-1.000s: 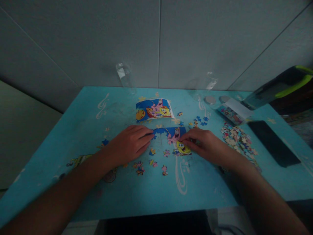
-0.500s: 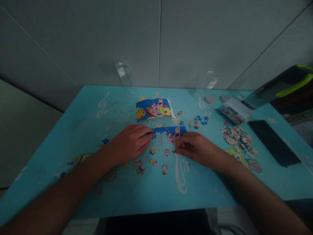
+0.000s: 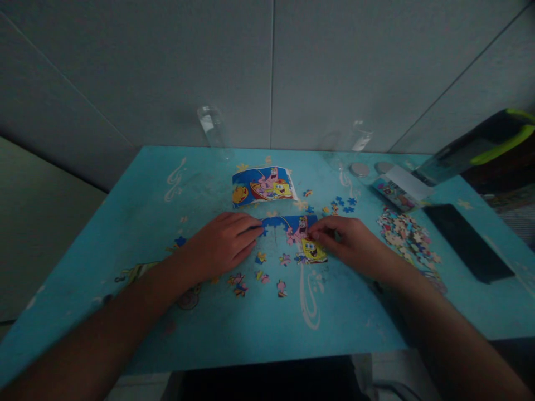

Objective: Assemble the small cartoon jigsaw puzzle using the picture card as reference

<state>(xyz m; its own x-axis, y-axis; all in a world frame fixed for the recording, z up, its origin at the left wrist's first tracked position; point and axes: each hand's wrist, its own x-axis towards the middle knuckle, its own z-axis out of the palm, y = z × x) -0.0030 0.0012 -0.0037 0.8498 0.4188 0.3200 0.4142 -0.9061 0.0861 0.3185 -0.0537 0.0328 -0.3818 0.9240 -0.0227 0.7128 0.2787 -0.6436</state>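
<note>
a clear tube (image 3: 215, 133) stands near the tabletop's back edge, left of the middle. nearer the front edge, the left hand (image 3: 228, 243) lies low, fingers close together at the left end of the partly joined puzzle (image 3: 301, 229); whether they pinch a piece, i cannot tell. that puzzle is at the tabletop's middle, with loose pieces (image 3: 239, 285) toward the front edge and a picture card (image 3: 264, 187) toward the back. the right hand (image 3: 349, 240) has thumb and forefinger narrowly spaced at the puzzle's right end; i cannot tell if a piece is between them. farther right come a small box (image 3: 397, 190), a pile of pieces (image 3: 407, 235) and, toward the right edge, a flat black object (image 3: 468, 243).
</note>
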